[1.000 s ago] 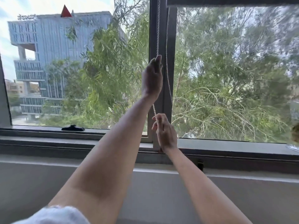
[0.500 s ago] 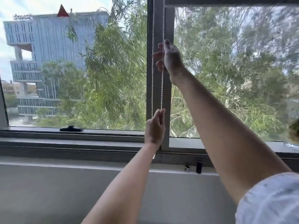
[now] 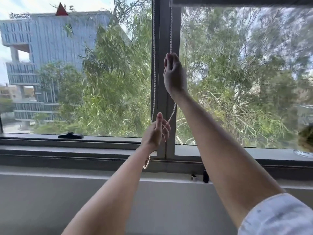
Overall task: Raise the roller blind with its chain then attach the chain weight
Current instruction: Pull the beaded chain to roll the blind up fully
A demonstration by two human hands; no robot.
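The roller blind's dark bottom edge (image 3: 237,3) is at the very top over the right pane. Its white bead chain (image 3: 171,31) hangs in two strands along the window's centre post (image 3: 163,39). My right hand (image 3: 174,75) is raised and shut on the right strand. Below it my left hand (image 3: 156,133) has its fingers apart, and the slack chain runs across them. The chain's loop end (image 3: 146,164) dangles under that wrist. A small black piece (image 3: 205,176) and a small silvery piece (image 3: 194,178) stand on the ledge; which is the weight I cannot tell.
A black window handle (image 3: 70,135) lies on the left sill. A plant in a glass dish (image 3: 305,141) sits at the right edge of the sill. A grey wall (image 3: 67,200) is below the window frame. Trees and an office building are outside.
My right hand has come down along the post with the chain in it. My left hand, closed on the chain before, has spread its fingers, leaving slack chain looped between the hands.
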